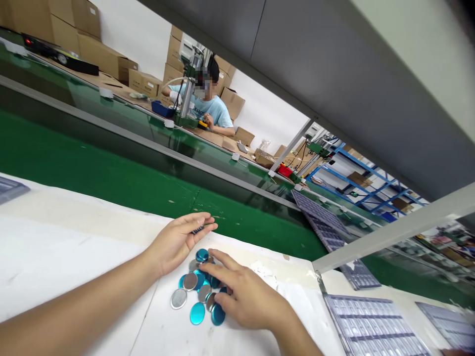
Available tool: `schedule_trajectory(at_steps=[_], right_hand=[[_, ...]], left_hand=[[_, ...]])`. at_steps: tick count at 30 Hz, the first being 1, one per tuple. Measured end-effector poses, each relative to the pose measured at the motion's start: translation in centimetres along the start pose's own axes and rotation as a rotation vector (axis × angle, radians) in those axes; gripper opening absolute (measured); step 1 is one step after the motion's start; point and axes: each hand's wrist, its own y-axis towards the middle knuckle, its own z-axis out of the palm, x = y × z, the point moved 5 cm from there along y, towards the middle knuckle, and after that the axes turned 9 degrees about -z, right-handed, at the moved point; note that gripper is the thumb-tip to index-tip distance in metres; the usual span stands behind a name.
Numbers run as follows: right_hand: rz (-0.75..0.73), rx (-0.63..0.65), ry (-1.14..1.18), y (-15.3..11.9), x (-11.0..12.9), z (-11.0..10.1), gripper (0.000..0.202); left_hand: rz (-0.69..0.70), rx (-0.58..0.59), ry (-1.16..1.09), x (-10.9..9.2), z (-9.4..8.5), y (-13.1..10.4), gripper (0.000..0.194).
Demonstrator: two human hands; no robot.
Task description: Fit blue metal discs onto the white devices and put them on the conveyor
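Holding in the left hand (176, 246) a small dark ribbed piece (198, 229), fingers curled; with the right hand (247, 295), touching blue and silver metal discs (204, 292) (scattered heap, on white tabletop (74, 225)), fingers loosely spread.

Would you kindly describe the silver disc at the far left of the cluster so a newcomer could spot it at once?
On the white worktop beside the green surface, find the cluster of discs by the right hand. The silver disc lies furthest left of them all, its pale face fully visible and not blue like many neighbours.
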Motion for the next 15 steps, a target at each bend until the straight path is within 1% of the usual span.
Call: schedule_trajectory(at_steps=[2, 4, 7, 10, 15], right_hand=[[-0.009, 0.009, -0.038, 0.6, 0.0, -0.3, 0.075], [-0.05, 0.046, -0.044, 1.5, 0.1, -0.5, 0.078], [-0.099, 0.09, -0.024, 2.6, 0.3, -0.8, 0.075], [-0.101, 0.074, -0.021, 3.2, 0.2, -0.9, 0.068], [-0.053, 0.017, 0.001, 3.1, 0.0, -0.6, 0.056]], left_hand=[[-0.027, 0.018, 0.001, 0.0, -0.2, 0.1, 0.02], [-0.045, 0.031, -0.005, 0.0, -0.3, 0.2, 0.02], [-0.062, 0.036, -0.014, 0.2, -0.5, 0.3, 0.022], [-0.085, 0.039, -0.012, 0.3, -0.5, 0.4, 0.022], [-0.101, 0.05, -0.003, 0.3, -0.3, 0.3, 0.023]])
